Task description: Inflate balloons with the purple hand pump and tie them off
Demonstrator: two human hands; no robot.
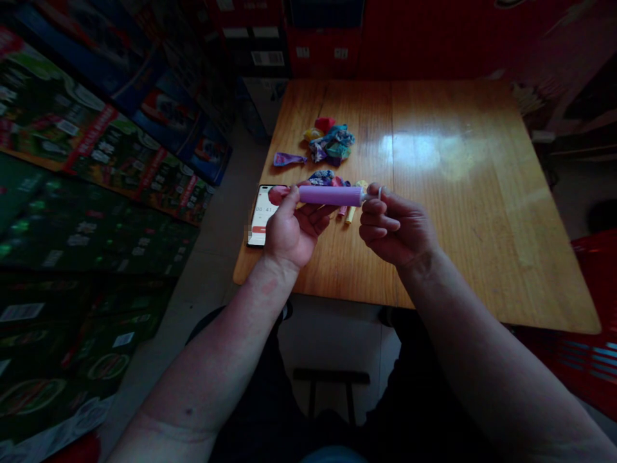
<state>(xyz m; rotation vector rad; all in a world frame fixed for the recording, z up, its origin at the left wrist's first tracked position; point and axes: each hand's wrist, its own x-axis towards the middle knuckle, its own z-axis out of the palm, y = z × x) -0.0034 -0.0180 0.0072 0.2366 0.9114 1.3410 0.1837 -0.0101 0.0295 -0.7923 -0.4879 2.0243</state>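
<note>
A purple hand balloon pump [332, 195] lies level between my two hands over the table's left part. My left hand [294, 231] is closed around its left end, the thumb pressing near the nozzle, where a limp red balloon [277, 195] sticks out. My right hand [398, 225] grips the white pull handle [378, 193] at the other end, fingers curled; a short bit of rod shows. Behind the pump lie several loose balloons, among them a dark blue patterned one [322, 176] and a yellow one [350, 215], partly covered by the pump and my fingers.
The wooden table [463, 244] carries a heap of coloured balloons [332, 143], a single purple balloon [289, 159] and a phone [260, 218] showing a timer. Stacked cartons [81, 212] stand on the left. A red crate [595, 315] is at the right, a dark stool [331, 376] below.
</note>
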